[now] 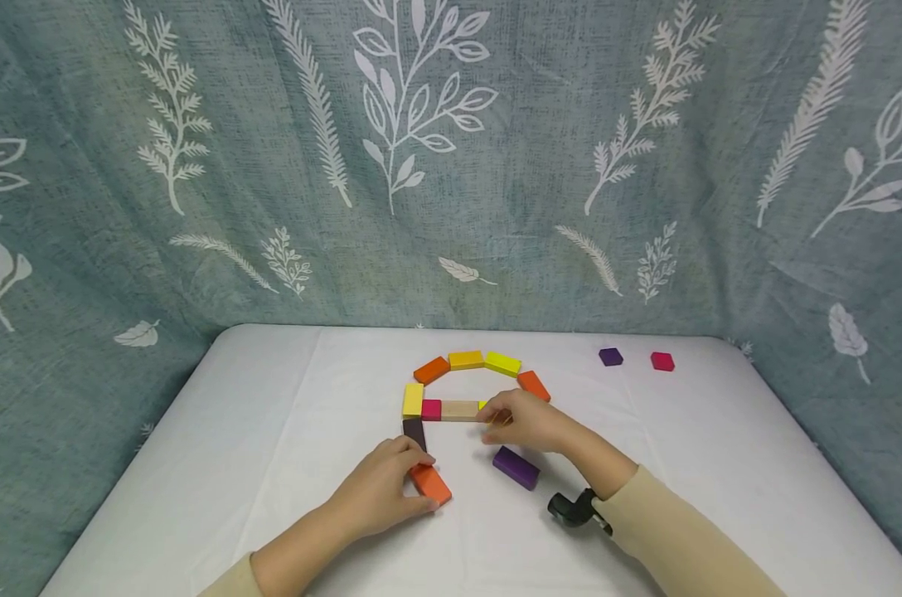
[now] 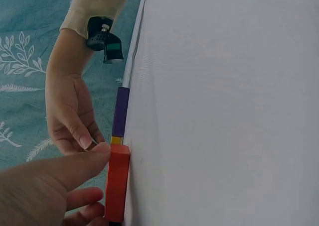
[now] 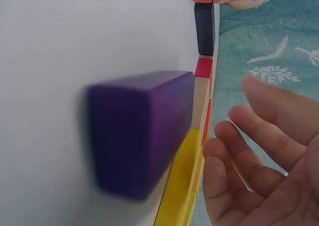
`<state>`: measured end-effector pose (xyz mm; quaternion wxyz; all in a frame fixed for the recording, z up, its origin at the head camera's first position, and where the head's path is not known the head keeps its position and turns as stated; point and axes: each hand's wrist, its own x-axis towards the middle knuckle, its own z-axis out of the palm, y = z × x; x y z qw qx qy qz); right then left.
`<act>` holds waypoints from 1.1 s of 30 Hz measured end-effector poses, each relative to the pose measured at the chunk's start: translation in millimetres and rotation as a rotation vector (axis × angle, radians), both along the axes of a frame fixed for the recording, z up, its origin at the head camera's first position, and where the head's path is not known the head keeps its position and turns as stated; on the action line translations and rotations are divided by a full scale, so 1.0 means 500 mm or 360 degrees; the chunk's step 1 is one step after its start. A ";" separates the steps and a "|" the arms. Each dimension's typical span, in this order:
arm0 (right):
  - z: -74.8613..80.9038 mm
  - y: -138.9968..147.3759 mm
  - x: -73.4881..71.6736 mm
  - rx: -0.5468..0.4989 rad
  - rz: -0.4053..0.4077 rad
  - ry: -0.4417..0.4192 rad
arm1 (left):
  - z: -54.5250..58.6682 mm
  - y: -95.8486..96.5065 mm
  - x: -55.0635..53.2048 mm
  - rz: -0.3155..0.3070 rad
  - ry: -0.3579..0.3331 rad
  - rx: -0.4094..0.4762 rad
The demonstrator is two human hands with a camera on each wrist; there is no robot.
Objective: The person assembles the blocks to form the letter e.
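My left hand (image 1: 380,485) holds an orange block (image 1: 431,484) by its ends, between thumb and fingers. This block lies at an angle just below a dark block (image 1: 415,434). My right hand (image 1: 529,421), fingers loosely bent, hovers over the right end of a row made of a red block (image 1: 432,410), a plain wooden block (image 1: 459,410) and a yellow block (image 3: 179,178). In the right wrist view no block shows in its grasp. A purple block (image 1: 516,468) lies on the table below that hand.
An arc of orange, yellow and lime blocks (image 1: 467,361) curves behind the row. At the left a yellow block (image 1: 413,400) meets the row. A small purple block (image 1: 611,356) and a red block (image 1: 662,361) lie far right on the white table (image 1: 287,414).
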<state>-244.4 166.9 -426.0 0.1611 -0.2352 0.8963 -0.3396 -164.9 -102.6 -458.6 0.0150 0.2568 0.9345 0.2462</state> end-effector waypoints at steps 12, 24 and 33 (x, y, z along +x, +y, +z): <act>-0.014 0.041 0.038 0.0117 -0.0093 -0.0042 | -0.006 0.001 -0.001 -0.0002 0.0033 -0.0025; -0.019 0.041 0.056 0.0222 -0.0162 -0.0140 | -0.007 0.003 0.002 -0.0005 0.0071 0.0005; -0.017 0.036 0.068 0.0220 -0.0159 -0.0181 | -0.014 0.001 0.000 0.0020 0.0048 0.0019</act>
